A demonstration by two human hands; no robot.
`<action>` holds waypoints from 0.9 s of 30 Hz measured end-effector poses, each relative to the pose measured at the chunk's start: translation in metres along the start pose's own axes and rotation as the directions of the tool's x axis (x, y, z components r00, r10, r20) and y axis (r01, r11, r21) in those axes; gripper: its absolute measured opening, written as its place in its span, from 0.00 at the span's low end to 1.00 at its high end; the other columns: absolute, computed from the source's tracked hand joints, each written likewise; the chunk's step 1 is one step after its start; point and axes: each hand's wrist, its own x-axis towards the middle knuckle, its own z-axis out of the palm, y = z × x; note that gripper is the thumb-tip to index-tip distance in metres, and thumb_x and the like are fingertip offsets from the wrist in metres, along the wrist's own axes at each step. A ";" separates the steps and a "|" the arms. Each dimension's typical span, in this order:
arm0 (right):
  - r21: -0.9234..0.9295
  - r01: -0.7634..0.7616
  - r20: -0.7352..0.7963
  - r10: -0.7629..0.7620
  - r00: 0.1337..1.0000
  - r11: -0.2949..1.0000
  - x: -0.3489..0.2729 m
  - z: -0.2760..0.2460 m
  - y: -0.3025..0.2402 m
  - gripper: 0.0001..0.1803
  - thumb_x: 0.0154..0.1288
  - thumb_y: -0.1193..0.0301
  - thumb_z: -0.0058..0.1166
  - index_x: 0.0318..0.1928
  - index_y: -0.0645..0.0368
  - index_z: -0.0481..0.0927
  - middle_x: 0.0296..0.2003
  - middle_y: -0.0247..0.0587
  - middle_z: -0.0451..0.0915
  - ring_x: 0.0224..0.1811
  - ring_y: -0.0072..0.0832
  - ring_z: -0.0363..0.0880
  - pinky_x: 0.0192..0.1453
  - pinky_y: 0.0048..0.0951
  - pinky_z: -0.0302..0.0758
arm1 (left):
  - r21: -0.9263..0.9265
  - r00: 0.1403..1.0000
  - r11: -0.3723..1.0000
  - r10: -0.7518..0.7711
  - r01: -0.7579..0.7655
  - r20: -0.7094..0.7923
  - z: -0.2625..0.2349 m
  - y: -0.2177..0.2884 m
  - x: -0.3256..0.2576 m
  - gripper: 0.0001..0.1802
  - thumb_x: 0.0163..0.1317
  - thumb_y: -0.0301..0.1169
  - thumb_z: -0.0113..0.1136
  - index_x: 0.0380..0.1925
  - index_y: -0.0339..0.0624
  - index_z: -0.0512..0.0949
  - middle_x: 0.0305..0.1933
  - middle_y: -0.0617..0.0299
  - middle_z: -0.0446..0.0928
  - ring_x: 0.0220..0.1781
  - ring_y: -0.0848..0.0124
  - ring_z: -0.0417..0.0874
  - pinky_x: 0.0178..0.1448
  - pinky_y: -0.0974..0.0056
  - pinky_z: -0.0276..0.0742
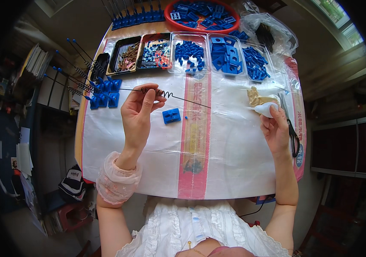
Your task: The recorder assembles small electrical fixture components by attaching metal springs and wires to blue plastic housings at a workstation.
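Note:
Pinched in my left hand is a thin black wire with a coil spring along its middle. It lies nearly level above the table, its bare end reaching right. My right hand grips a small white bottle, which is tipped with its thin nozzle to the left. A crumpled tan cloth or paper touches the bottle. Below the wire, a square blue plastic base rests on the table beside a tiny blue bit. Black scissors lie just right of my right hand.
Blue bases with upright spring wires stand at the left, with more in a row at the back. Trays of brass screws, nuts and blue parts line the far side. Behind are a red basin and plastic bag.

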 end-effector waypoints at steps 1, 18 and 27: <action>-0.003 -0.009 0.003 0.009 1.000 1.000 0.000 0.001 0.002 0.08 0.72 0.63 0.58 0.43 0.52 0.76 0.30 0.25 0.77 0.23 0.08 0.63 0.21 0.13 0.57 | 0.008 1.000 1.000 -0.001 0.001 0.001 0.000 0.000 0.000 0.15 0.74 0.35 0.58 0.51 0.36 0.79 0.44 0.58 0.82 0.43 0.75 0.86 0.48 0.74 0.84; -0.139 0.140 0.016 -0.140 0.990 0.980 -0.010 0.013 0.003 0.08 0.71 0.66 0.57 0.43 0.54 0.76 0.23 0.22 0.71 0.18 0.07 0.57 0.20 0.14 0.51 | -0.015 0.999 0.999 -0.043 0.043 0.022 0.000 -0.004 0.002 0.13 0.75 0.33 0.56 0.50 0.36 0.79 0.43 0.59 0.82 0.43 0.75 0.86 0.49 0.72 0.85; -0.160 0.154 -0.023 -0.160 0.987 0.975 -0.012 0.019 0.003 0.08 0.71 0.67 0.56 0.45 0.56 0.76 0.21 0.22 0.70 0.17 0.08 0.57 0.20 0.15 0.51 | -0.012 0.998 0.998 -0.058 0.059 0.036 0.000 -0.006 0.002 0.12 0.75 0.31 0.56 0.50 0.35 0.80 0.42 0.59 0.83 0.42 0.75 0.86 0.47 0.72 0.85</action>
